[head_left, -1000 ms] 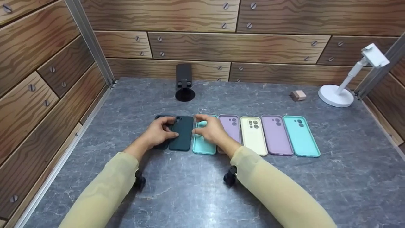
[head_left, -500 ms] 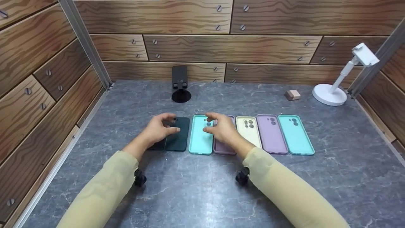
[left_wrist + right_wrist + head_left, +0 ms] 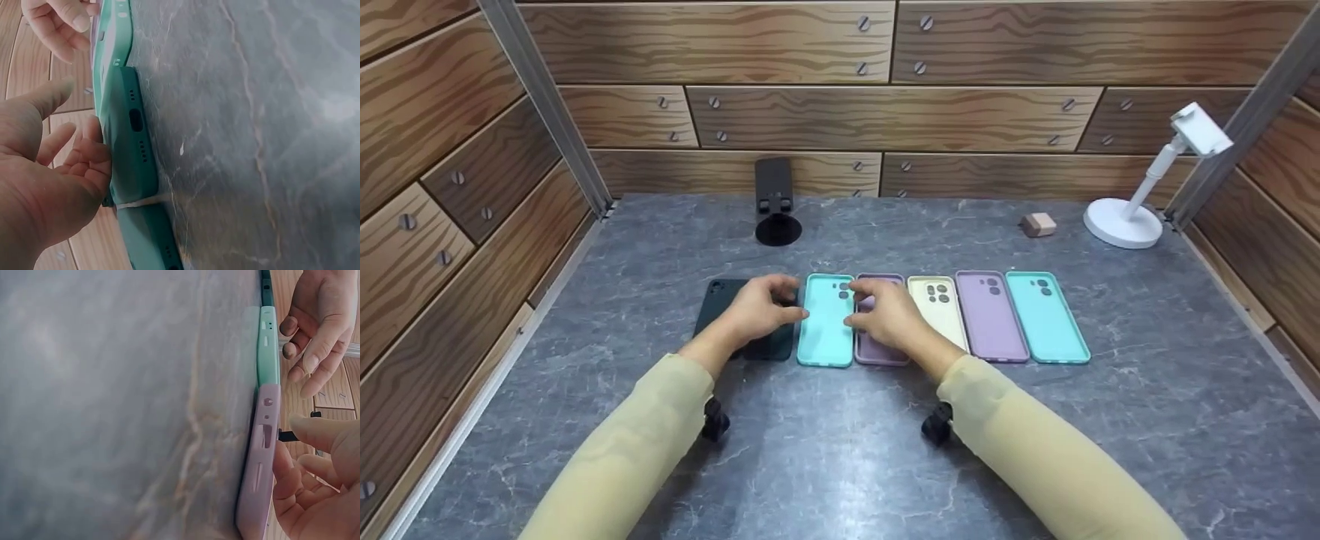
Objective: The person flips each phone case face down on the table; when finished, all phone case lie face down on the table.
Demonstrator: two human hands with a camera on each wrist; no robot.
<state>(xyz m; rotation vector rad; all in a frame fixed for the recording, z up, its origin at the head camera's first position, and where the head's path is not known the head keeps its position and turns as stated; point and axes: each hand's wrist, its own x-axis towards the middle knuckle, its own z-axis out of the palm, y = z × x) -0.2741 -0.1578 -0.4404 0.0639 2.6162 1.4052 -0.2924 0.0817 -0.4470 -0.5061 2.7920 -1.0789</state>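
Note:
Phone cases lie in a row across the grey marbled table. My left hand hovers over two dark green cases, the left one in plain sight and the right one mostly covered. Its thumb and fingertips reach the left edge of a turquoise case. My right hand is over a purple case, with thumb and forefinger at the turquoise case's right edge. In both wrist views the fingers are loosely bent, with thumb and forefinger apart and nothing between them.
Farther right lie a cream case, a second purple case and another turquoise case. Behind stand a black phone stand, a small pinkish-brown block and a white phone stand. Wood-patterned walls enclose the back and sides.
My right hand has moved right, from the turquoise case's left side to its right edge. The left hand has moved right from the dark green case to the turquoise case's left edge.

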